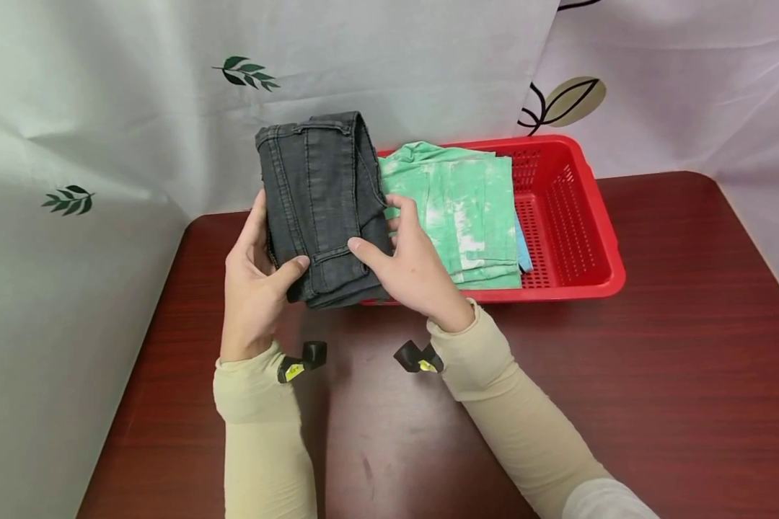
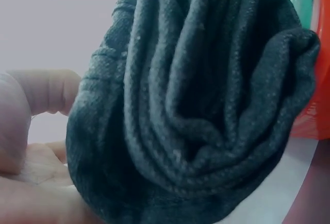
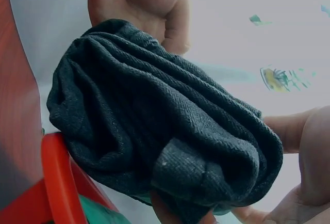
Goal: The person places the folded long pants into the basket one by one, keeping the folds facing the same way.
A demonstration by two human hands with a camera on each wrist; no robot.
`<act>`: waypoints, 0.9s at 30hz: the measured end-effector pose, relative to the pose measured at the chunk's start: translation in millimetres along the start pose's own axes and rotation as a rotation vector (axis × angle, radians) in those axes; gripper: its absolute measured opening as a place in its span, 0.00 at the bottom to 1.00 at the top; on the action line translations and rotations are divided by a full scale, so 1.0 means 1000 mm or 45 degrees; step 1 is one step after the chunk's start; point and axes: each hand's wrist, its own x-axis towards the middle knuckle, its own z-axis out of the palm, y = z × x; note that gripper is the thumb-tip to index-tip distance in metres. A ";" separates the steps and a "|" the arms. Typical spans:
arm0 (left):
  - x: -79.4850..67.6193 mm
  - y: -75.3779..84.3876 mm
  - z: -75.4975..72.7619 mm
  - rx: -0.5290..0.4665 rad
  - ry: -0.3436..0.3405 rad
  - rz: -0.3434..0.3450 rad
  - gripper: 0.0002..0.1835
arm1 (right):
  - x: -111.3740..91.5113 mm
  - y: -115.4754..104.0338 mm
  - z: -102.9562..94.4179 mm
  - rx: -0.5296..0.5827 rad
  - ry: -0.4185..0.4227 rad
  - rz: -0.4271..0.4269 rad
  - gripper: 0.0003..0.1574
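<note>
A folded pair of black jeans (image 1: 324, 202) is held up in both hands at the basket's left end. My left hand (image 1: 249, 295) grips its left side, thumb on the front and fingers behind. On the right edge, my right hand (image 1: 415, 263) pinches it with the thumb on top and fingers underneath. Both wrist views show the rolled layers of the jeans (image 2: 206, 105) from the end. A folded green-and-white garment (image 1: 454, 216) lies in the red plastic basket (image 1: 606, 267), its left part hidden by the jeans.
A bit of light blue cloth (image 1: 523, 245) shows beside the green garment, near the perforated right part of the basket. The dark red wooden table (image 1: 694, 346) runs under everything. A pale curtain (image 1: 136, 86) with leaf prints hangs right behind it.
</note>
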 end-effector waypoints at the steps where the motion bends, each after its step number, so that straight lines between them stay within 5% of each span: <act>1: 0.000 0.000 0.001 -0.002 -0.006 0.004 0.51 | 0.000 0.000 -0.001 -0.001 0.000 0.002 0.47; 15: 0.002 -0.012 0.013 0.010 -0.088 0.038 0.47 | 0.006 0.004 -0.022 0.008 -0.017 0.099 0.48; 27: 0.004 -0.026 0.024 -0.040 -0.142 0.177 0.46 | 0.006 0.005 -0.033 0.013 0.008 0.127 0.45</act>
